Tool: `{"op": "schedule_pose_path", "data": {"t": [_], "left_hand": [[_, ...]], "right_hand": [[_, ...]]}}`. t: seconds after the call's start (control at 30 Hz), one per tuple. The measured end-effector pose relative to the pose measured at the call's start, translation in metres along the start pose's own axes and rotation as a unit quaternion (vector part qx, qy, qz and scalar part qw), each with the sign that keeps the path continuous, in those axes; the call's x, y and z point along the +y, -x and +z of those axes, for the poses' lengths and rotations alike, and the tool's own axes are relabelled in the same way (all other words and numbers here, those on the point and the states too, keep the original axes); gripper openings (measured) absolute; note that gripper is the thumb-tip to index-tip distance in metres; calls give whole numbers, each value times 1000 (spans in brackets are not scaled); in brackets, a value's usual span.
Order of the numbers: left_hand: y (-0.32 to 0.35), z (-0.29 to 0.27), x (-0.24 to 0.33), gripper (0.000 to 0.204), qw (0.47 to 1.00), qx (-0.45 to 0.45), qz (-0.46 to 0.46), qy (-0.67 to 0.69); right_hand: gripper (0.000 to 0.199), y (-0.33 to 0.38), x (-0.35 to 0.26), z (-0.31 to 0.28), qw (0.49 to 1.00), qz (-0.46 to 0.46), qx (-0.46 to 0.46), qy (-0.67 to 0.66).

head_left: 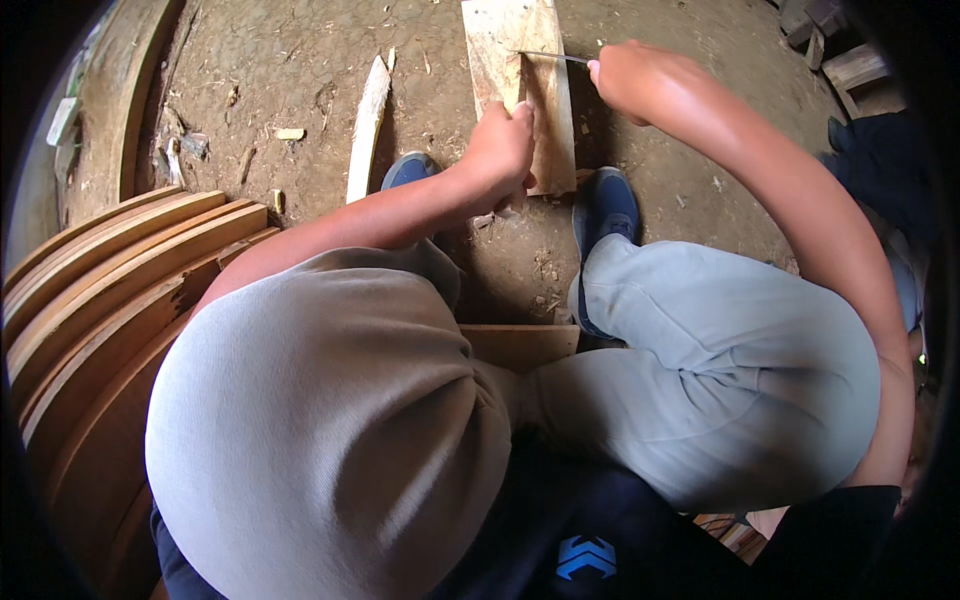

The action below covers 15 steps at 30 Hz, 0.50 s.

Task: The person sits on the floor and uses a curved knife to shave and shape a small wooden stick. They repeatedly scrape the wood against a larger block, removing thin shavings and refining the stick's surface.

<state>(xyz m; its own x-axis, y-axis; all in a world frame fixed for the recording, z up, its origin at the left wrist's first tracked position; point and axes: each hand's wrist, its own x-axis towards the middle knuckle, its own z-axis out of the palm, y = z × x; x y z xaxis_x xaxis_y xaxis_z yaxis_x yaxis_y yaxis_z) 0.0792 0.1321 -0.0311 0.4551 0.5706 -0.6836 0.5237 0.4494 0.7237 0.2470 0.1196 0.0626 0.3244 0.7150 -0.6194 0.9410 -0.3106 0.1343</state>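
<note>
My left hand point(503, 148) is closed around a short wooden stick point(513, 85), whose pale upper end sticks out beyond the fingers over a flat wooden board point(553, 125) on the ground. Farther right, my right hand point(632, 82) grips a knife, its handle hidden in the fist. The thin knife blade point(556, 56) points left across the board and meets the far end of the stick; whether it has cut in, I cannot tell.
Left of the board lies a pointed wood strip point(370, 125). Stacked planks point(120, 275) stand close on my left. My blue shoes point(607, 205) flank the board's near end. Wood chips point(290, 134) dot the dirt floor, and timber pieces point(855, 68) sit at the far right.
</note>
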Motion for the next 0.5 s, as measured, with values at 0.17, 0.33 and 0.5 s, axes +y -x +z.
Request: {"op": "schedule_pose_path", "data": {"t": [0.17, 0.33, 0.5], "left_hand": [[11, -5, 13, 29, 999, -14, -43, 1], [3, -5, 5, 34, 999, -20, -11, 32], [11, -9, 8, 28, 999, -9, -12, 40]], "right_hand": [[25, -18, 2, 17, 996, -35, 74, 17], [52, -38, 10, 11, 996, -58, 15, 68], [55, -21, 16, 12, 998, -55, 28, -30]]}}
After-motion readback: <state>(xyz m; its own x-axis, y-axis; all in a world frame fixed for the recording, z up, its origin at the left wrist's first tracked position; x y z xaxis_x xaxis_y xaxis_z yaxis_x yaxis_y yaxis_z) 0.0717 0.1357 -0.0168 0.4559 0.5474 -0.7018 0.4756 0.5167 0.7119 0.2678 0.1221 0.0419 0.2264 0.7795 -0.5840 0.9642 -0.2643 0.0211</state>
